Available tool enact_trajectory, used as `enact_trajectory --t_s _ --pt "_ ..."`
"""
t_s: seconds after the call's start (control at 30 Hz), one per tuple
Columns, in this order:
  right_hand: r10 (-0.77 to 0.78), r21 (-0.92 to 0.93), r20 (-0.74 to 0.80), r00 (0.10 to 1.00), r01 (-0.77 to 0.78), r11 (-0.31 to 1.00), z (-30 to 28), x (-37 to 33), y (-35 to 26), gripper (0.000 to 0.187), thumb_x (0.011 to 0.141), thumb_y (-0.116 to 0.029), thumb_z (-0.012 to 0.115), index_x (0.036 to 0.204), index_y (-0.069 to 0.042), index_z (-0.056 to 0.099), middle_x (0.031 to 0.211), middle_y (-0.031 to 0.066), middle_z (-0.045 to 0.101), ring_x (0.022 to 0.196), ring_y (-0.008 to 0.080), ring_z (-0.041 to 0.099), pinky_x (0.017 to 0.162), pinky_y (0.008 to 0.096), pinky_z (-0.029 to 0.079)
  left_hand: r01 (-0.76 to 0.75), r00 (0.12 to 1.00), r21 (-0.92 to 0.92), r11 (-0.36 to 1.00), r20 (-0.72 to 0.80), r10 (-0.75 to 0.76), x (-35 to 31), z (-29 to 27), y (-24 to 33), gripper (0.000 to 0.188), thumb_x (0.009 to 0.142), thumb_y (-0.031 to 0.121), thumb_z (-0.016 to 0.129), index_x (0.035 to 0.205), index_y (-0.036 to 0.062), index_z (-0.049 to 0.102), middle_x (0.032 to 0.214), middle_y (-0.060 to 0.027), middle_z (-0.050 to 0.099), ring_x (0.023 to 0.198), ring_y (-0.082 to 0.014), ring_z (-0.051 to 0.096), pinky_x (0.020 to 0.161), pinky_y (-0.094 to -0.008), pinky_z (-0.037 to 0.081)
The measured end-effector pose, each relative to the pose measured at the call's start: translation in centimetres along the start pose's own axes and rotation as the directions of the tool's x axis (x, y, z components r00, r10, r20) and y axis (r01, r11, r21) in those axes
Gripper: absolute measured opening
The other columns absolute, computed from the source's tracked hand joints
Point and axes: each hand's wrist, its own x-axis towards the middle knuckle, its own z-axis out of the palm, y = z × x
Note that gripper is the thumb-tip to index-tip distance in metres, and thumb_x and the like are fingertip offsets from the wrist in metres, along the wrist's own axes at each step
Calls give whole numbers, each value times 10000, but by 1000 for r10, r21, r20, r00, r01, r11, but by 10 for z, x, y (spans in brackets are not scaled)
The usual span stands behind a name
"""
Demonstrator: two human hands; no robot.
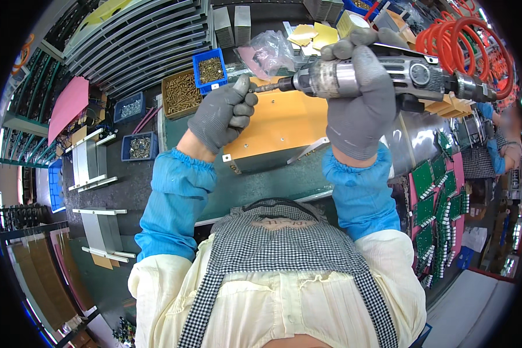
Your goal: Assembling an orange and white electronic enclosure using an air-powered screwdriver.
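My right hand (pixel 359 98), in a grey glove, is wrapped round a metal air screwdriver (pixel 330 78) held sideways, its bit pointing left. The fingers of my left hand (pixel 223 113), also gloved, are pinched at the tip of the bit (pixel 267 88). Whatever small piece they hold there is too hidden to name. Below both hands lies an orange-yellow panel (pixel 284 124) with small screw heads in its face and pale metal brackets at its front corners. The tool and the pinched fingers are above the panel's left and far part.
Left of the panel stand a box of brass screws (pixel 181 94), a blue bin of small brass parts (pixel 210 69) and blue bins of silver hardware (pixel 139 147). Red coiled air hose (pixel 452 43) hangs at the right. Green circuit boards (pixel 424 209) lie on pink sheet; another person (pixel 501 145) works beyond.
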Motion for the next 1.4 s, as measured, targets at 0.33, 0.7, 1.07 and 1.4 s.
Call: enact_trajectory --t_s 0.33,0.7,1.07,1.4 --pt "19 -58 -38 999 -21 998 18 -13 14 390 848 2 567 1227 -47 488 1069 97 604 901 188 628 809 424 558 7 991 109 994 -136 8 -1 1 -6 405 947 467 565 943 63 539 641 15 476 472 -30 349 387 -159 273" --pt "201 -319 -36 979 -202 926 1 -20 -17 381 823 18 585 1196 -13 515 1015 107 616 835 194 635 760 373 563 -164 978 397 903 -52 201 -34 -29 1 389 1012 307 475 1209 -20 549 705 56 438 537 -18 305 467 -169 261" --pt "323 -499 -29 946 -294 815 2 -41 -15 386 799 38 599 1177 7 526 986 112 618 812 208 644 731 332 552 -172 925 287 942 -283 255 -37 -78 -53 484 889 188 636 1279 -42 467 896 -19 544 629 -30 392 487 -182 307" --pt "358 -533 37 933 -285 797 18 -40 -8 388 763 93 646 1123 -31 573 943 82 643 782 170 651 626 276 544 -275 895 291 916 -271 355 -39 -64 -71 620 883 225 673 1336 -86 385 1169 -198 588 1023 -211 616 827 -293 517"
